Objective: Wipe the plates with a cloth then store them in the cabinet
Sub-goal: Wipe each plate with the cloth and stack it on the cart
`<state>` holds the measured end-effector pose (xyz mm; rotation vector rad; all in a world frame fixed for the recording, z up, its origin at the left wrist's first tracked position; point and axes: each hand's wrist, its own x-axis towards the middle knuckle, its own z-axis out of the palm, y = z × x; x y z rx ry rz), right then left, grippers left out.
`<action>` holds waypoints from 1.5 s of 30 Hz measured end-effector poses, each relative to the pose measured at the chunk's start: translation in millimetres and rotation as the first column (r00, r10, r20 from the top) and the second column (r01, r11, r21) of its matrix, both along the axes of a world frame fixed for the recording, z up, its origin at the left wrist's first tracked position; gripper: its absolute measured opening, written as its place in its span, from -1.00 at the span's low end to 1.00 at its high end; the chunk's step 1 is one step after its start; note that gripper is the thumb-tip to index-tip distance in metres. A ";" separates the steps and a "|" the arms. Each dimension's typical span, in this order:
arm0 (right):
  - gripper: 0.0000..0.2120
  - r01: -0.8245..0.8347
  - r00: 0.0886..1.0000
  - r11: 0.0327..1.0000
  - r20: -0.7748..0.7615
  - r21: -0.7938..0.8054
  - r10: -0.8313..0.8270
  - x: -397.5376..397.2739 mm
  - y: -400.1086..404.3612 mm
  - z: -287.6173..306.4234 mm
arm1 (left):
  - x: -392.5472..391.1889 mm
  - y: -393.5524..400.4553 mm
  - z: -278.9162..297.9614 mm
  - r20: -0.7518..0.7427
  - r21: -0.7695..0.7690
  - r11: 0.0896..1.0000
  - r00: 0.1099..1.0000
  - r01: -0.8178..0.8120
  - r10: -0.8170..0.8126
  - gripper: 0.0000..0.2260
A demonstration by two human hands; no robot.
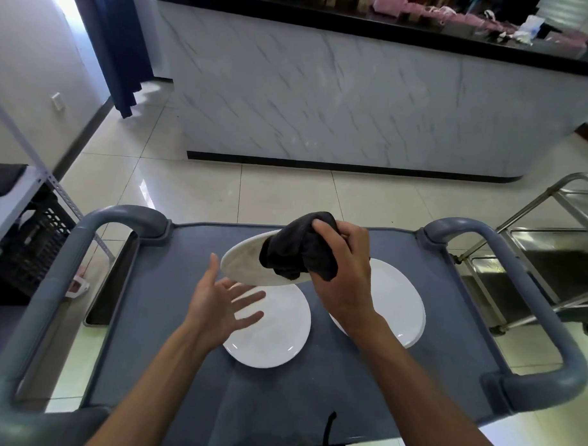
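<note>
A white plate (243,262) is lifted and tilted above the grey cart top (156,301). My right hand (344,268) grips a dark cloth (298,253) bunched over the plate's right side and holds the plate through it. My left hand (221,303) is spread open just below the plate's left edge, thumb up, not clearly touching it. Two more white plates lie flat on the cart: one (275,339) under my left hand, another (396,303) to the right, partly hidden by my right wrist.
The cart has thick grey handles left (50,281) and right (533,298). A steel trolley (545,245) stands to the right. A marble-fronted counter (340,101) runs ahead. A shelf with a black crate (28,247) is at the left.
</note>
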<state>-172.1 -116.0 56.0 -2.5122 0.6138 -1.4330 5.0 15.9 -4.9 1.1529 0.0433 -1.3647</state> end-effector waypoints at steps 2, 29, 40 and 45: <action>-0.44 -0.007 1.000 0.998 0.001 -0.057 0.007 -0.8 0.6 0.7 | 1.4 -0.5 -0.4 -0.010 0.053 0.995 0.996 0.087 -0.087 -0.24; -0.48 -0.179 0.958 0.984 -0.230 -0.005 0.173 -43.3 23.6 -43.5 | 24.8 5.5 -5.4 -0.151 -0.095 0.987 0.982 -0.127 0.112 -0.72; -0.30 -0.126 0.939 0.937 -0.266 0.326 0.219 -40.2 33.8 -44.5 | 22.3 8.2 4.1 0.175 -0.250 0.956 0.964 -0.154 0.201 -0.79; -0.36 -0.096 0.948 0.926 -0.252 0.365 0.197 -27.4 33.0 -35.1 | 11.0 7.6 9.0 0.210 -0.243 0.963 0.963 -0.116 0.169 -0.79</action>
